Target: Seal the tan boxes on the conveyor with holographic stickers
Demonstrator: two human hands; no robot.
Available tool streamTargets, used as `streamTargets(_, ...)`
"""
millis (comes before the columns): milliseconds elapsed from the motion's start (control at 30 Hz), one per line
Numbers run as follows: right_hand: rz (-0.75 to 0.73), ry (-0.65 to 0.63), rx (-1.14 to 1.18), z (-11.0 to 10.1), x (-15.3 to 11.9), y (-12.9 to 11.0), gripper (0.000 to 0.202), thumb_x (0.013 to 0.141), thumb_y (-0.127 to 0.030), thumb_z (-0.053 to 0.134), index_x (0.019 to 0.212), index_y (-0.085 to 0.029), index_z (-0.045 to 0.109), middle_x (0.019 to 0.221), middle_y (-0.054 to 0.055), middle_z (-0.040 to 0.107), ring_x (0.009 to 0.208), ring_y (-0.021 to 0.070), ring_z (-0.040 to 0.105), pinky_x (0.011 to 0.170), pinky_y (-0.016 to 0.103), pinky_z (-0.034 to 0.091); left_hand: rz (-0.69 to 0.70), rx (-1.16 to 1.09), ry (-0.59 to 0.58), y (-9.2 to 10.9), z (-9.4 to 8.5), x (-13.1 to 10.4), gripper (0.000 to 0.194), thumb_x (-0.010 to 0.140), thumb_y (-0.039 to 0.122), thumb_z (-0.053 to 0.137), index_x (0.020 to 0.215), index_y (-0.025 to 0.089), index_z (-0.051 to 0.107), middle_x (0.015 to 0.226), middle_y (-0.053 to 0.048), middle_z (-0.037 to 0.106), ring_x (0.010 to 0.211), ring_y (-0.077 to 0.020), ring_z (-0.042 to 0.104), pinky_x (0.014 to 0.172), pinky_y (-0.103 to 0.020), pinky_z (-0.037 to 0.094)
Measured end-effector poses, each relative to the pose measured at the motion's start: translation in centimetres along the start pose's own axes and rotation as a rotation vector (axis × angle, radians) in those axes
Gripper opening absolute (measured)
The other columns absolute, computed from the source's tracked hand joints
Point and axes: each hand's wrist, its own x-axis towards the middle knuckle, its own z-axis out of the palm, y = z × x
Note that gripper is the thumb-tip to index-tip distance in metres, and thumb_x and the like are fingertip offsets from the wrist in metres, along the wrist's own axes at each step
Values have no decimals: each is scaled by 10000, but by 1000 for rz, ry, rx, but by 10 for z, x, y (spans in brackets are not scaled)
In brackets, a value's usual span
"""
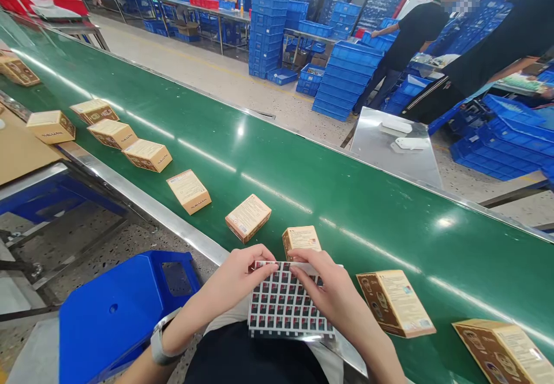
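At the near edge of the green conveyor belt [346,188], just above dark clothing [255,358]: left hand [244,268] curled nearly closed, gripping a white grid [285,312] by its far left corner, thumb on top and fingertips at the edge. Right hand [326,274] likewise bent in, thumb and fingers drawn together at the middle of that same far edge, with hold of it there. Inside the grid, rows of small dark cells with touches of red, too small to identify. Hard to tell what, if anything, lies under its near edge. On the left wrist, a pale watch [159,338].

Just beyond the right hand, a tan printed box [302,238], partly hidden by the fingers. Leftward along the belt's near edge, apart from each other, a second box [248,217] and a third box [189,191]; farther left, a close run of three boxes [147,153]. To the right, toward the near edge, two larger-looking brown-sided boxes [402,303], well apart.

Beside the near metal rail [186,228], left of the person, a blue stool [108,309]. Past the far edge, a metal table [367,142] with two white pieces [410,143], stacked blue crates [346,78], and two people in dark tops [418,35].
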Motion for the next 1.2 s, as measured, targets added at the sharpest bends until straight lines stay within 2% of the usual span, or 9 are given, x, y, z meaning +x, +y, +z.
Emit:
streamTargets(133, -122, 57, -127, 4, 4, 2, 112, 993, -216, 522, 1055, -252, 608, 979, 32, 727, 901, 204, 670, 805, 354, 528, -11, 15, 18, 2, 1, -3, 260, 952, 366, 536, 824, 183, 668, 718, 31, 639, 663, -126, 525, 592, -231, 372)
streamTargets(300, -312, 225, -253, 14, 3, -1, 162, 964, -139, 521, 1009, -246, 634, 1052, 69, 741, 1001, 241, 687, 947, 467, 452, -1, 111, 56, -1, 2, -3, 292, 977, 385, 499, 830, 188, 658, 688, 31, 627, 629, -131, 526, 578, -245, 389)
streamTargets(433, 33, 258, 130, 21, 6, 6, 102, 953, -293, 558, 893, -255, 631, 1141, 68, 721, 1082, 257, 672, 923, 432, 504, 161, 273, 152, -17, -8, 1, 198, 950, 304, 562, 817, 199, 665, 1107, -48, 683, 1066, -228, 581, 908, -349, 477)
streamTargets(500, 274, 269, 376, 26, 15, 17, 181, 958, -409, 529, 982, -252, 617, 1242, 86, 675, 1066, 254, 683, 898, 425, 531, 221, 357, 180, -27, -15, 5, 173, 938, 262, 577, 809, 200, 673, 1469, -47, 502, 1376, -305, 366, 1124, -479, 338)
streamTargets(567, 406, 255, 528, 34, 28, 31, 311, 946, -480, 519, 1159, -260, 571, 1362, 97, 597, 1026, 243, 696, 894, 433, 538, 206, 397, 124, -37, -21, 7, 182, 945, 256, 563, 811, 198, 670, 1605, -10, 334, 1484, -339, 190, 1186, -570, 219)
streamTargets(700, 451, 279, 616, 48, 55, 51, 457, 904, -496, 574, 1298, -274, 503, 1452, 89, 516, 1012, 218, 687, 924, 418, 520, 205, 367, -44, -45, -20, 7, 151, 941, 239, 573, 822, 210, 661, 1568, -4, 416, 1477, -309, 254, 1170, -539, 303)
streamTargets(833, 486, 379, 738, 55, 68, 55, 427, 842, -515, 645, 1139, -211, 605, 1314, 108, 629, 1013, 233, 682, 859, 368, 541, 229, 377, -76, -41, -7, 3, 123, 931, 211, 588, 827, 221, 653, 1551, 17, 442, 1436, -303, 311, 1126, -520, 372)
streamTargets(1000, 526, 488, 740, 64, 63, 58, 370, 805, -533, 650, 893, -174, 642, 1284, 148, 638, 1089, 267, 653, 876, 383, 541, 256, 361, -111, -36, 5, 4, 128, 917, 201, 605, 799, 215, 652, 1566, 34, 415, 1419, -307, 314, 1102, -506, 400)
streamTargets(1200, 507, 540, 612, 70, 51, 62, 334, 833, -517, 614, 870, -186, 624, 1256, 150, 638, 1068, 268, 650, 850, 406, 543, 262, 357, -165, -34, 11, 4, 128, 895, 160, 612, 798, 218, 672, 1573, 47, 400, 1435, -326, 295, 1097, -518, 400)
